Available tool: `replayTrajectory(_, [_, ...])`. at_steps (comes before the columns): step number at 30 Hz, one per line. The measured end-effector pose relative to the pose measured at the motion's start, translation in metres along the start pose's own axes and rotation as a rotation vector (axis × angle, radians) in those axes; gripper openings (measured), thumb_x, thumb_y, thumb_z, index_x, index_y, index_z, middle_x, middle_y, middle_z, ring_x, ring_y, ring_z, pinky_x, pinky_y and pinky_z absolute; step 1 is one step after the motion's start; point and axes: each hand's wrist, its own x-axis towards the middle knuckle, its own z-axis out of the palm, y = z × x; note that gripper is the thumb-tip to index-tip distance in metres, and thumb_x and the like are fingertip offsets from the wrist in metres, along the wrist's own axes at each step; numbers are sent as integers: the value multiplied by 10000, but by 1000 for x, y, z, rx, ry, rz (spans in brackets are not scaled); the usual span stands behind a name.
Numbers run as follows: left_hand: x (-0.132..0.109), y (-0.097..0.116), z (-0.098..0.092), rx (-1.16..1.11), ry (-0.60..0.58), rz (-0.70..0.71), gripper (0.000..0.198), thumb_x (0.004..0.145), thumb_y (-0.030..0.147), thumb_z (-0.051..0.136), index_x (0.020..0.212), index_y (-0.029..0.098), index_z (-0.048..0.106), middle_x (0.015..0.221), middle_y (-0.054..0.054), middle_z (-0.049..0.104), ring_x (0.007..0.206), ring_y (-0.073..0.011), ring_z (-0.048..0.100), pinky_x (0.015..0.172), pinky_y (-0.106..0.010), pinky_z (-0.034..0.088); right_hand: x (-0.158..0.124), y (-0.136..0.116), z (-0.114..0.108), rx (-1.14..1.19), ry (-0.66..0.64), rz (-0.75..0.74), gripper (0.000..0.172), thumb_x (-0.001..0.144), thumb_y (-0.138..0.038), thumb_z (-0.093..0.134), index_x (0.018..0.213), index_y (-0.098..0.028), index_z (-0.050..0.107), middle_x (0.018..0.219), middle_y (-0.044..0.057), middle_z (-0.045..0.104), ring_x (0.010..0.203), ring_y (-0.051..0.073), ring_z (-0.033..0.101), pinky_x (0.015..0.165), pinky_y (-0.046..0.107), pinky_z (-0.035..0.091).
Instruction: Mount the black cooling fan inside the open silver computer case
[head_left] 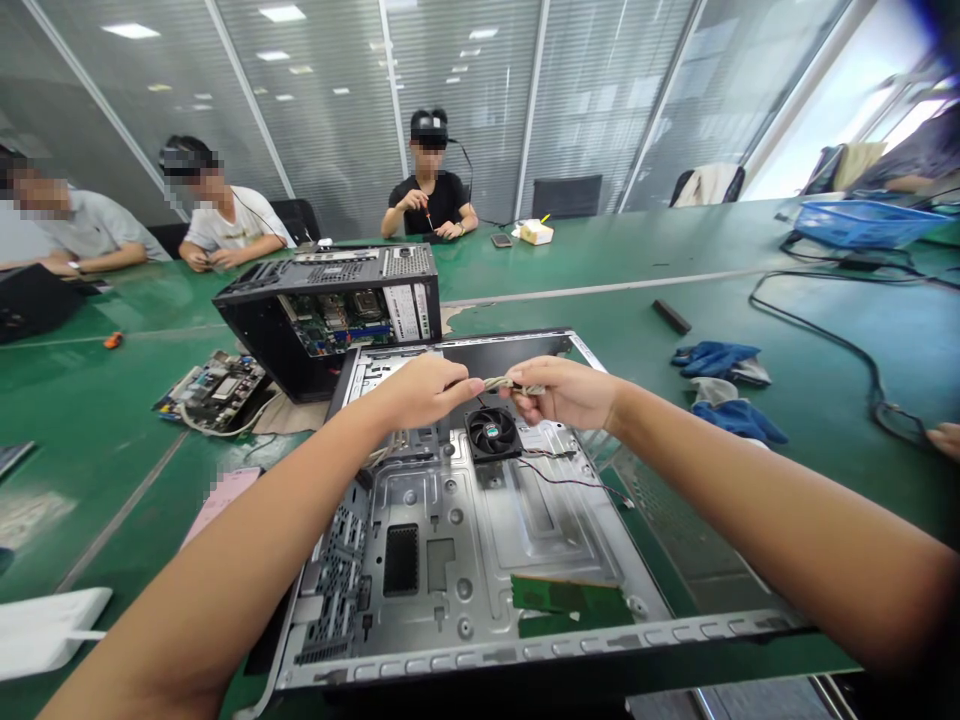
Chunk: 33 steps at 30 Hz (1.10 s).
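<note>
- The far ends of the twisted beige cable are hidden within the bare left hand and bare right hand.
- The left forearm covers part of the flat pink paper sheet.
- Print on the white rectangular label in the upright black metal case is too small to read.
- The left edge cuts off a flat white plastic device; the right edge crops another person's hand.
</note>
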Motion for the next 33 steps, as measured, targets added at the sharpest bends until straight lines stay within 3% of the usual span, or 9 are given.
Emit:
replayTrajectory(6, [1, -3, 0, -143, -3, 103, 361, 915, 441, 491, 787, 166, 686, 684, -14, 635, 633, -116, 516, 605, -252, 321, 0, 6, -8, 102, -261, 128, 490, 868, -576, 538, 888, -99, 649, 563, -33, 464, 492, 88, 444, 467, 230, 349])
replayTrajectory(10, [2, -3, 0, -197, 20, 24, 274, 813, 431, 654, 757, 166, 697, 690, -8, 664, 633, -112, 531, 603, -243, 327, 5, 12, -7, -47, -283, 93, 343, 829, -470, 647, 771, -136, 600, 529, -45, 466, 463, 76, 415, 461, 223, 308])
replayTrajectory(15, [2, -2, -1, -139, 55, -53, 264, 747, 415, 709, 729, 154, 672, 684, -11, 653, 633, -120, 521, 603, -242, 325, 10, 15, -1, -350, -163, -113, 291, 863, -425, 596, 749, -157, 588, 540, -47, 485, 497, 80, 397, 507, 232, 313])
replayTrajectory(20, [0, 2, -5, -219, 42, -182, 310, 830, 432, 567, 741, 146, 650, 674, -19, 651, 615, -121, 540, 606, -247, 357, 4, 6, 9, -883, 63, -348, 229, 897, -340, 525, 759, -170, 592, 639, -7, 568, 577, 113, 461, 567, 263, 333])
replayTrajectory(22, [0, 4, -8, -356, -15, -287, 318, 855, 412, 501, 728, 150, 629, 626, -11, 635, 555, -118, 549, 588, -252, 383, 2, 3, 13, -1072, 112, -455, 214, 918, -295, 492, 796, -170, 616, 664, 3, 587, 598, 121, 468, 591, 272, 325])
replayTrajectory(27, [-2, 4, -13, -910, -302, -563, 255, 794, 303, 468, 802, 121, 646, 538, -15, 607, 453, -132, 581, 481, -243, 408, 2, 6, 17, -1464, 231, -641, 219, 960, -255, 458, 852, -169, 627, 758, 41, 624, 685, 148, 512, 640, 285, 325])
replayTrajectory(30, [-4, 1, -13, -1115, -371, -613, 236, 756, 282, 513, 827, 116, 666, 585, -22, 631, 480, -135, 594, 506, -256, 457, 2, 7, 19, -1687, 294, -770, 228, 968, -262, 473, 825, -168, 623, 737, 37, 614, 663, 147, 485, 640, 291, 305])
replayTrajectory(33, [-5, -1, -12, -1209, -376, -593, 273, 801, 385, 551, 806, 136, 662, 573, -3, 607, 486, -122, 564, 533, -264, 465, 0, 5, 22, -1816, 338, -902, 265, 986, -272, 452, 804, -170, 614, 726, 31, 609, 650, 145, 451, 633, 300, 278])
